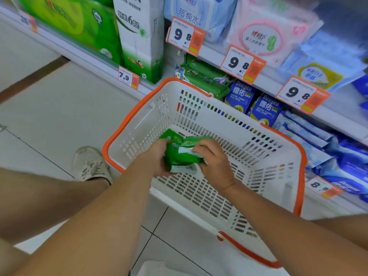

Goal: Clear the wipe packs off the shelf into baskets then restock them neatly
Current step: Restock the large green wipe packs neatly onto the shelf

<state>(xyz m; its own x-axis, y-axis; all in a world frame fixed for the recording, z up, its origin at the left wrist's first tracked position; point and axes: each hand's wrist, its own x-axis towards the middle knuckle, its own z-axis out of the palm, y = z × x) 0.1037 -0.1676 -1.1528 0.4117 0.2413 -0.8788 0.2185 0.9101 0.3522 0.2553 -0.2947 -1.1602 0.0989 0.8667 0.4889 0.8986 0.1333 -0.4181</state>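
My left hand (157, 158) and right hand (211, 156), fingers curled round small stack of green wipe packs (182, 154), held together low inside white basket (249, 148). Two-hand clamp keeps stack squared. More green packs (205, 78) on shelf, far side.

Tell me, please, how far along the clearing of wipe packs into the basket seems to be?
Early. The white plastic basket with orange rim holds nothing apart from the small green wipe packs that the left hand and right hand grip together over it. Left: green packs, blue Deeyeo packs and pale blue packs on the shelf.
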